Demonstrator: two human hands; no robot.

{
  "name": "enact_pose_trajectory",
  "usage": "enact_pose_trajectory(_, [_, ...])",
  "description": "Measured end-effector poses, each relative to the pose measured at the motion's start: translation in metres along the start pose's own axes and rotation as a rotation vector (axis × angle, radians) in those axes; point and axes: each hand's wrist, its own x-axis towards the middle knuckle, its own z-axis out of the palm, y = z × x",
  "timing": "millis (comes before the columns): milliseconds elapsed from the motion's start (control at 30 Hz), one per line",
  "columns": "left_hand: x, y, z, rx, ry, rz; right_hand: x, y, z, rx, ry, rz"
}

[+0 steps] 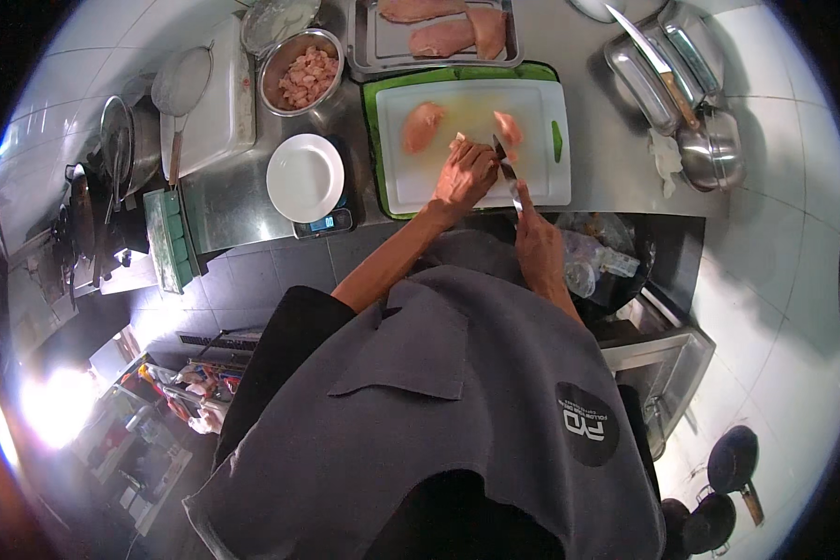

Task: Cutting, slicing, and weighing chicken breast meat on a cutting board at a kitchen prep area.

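Note:
A white cutting board (401,191) lies on a green mat (371,121) at the counter's front. My right hand (538,245) grips a knife (511,177), its blade pointing away from me over the board. Just left of the blade, my left hand (467,177) presses down with curled fingers on a piece of raw chicken (458,139), mostly covered by the hand. A larger chicken piece (424,127) rests at the board's left. Beyond the knife tip lies another chicken piece (507,127).
A steel bowl of diced chicken (306,78) and a metal tray (369,56) with several chicken breasts stand behind. At left, a white plate (304,179) sits on a digital scale (325,224). Steel containers (639,84), with another knife (658,65) across them, stand at right.

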Motion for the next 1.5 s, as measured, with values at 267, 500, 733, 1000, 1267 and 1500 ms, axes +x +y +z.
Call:
enact_pose_trajectory(267, [0.006,-0.001,0.001,0.004,0.036,0.06,0.035,0.005,0.035,-0.065,0.081,-0.019])
enact_pose_trajectory(500, [0.015,0.008,-0.001,-0.019,0.067,-0.264,0.04,0.011,0.033,-0.049,0.092,-0.097])
enact_pose_trajectory(733, [0.018,0.011,-0.021,0.032,0.077,-0.29,0.026,-0.003,-0.002,0.12,0.097,-0.004])
enact_pose_trajectory(1000, [0.011,0.013,-0.006,-0.04,0.002,-0.063,0.013,0.014,0.002,-0.051,0.084,-0.056])
enact_pose_trajectory(1267, [0.004,0.005,0.007,0.015,-0.012,-0.015,0.013,0.007,-0.001,-0.217,-0.027,0.003])
enact_pose_trajectory(1500, [0.006,0.007,0.015,0.037,0.029,-0.079,0.043,0.013,0.023,-0.092,0.074,-0.074])
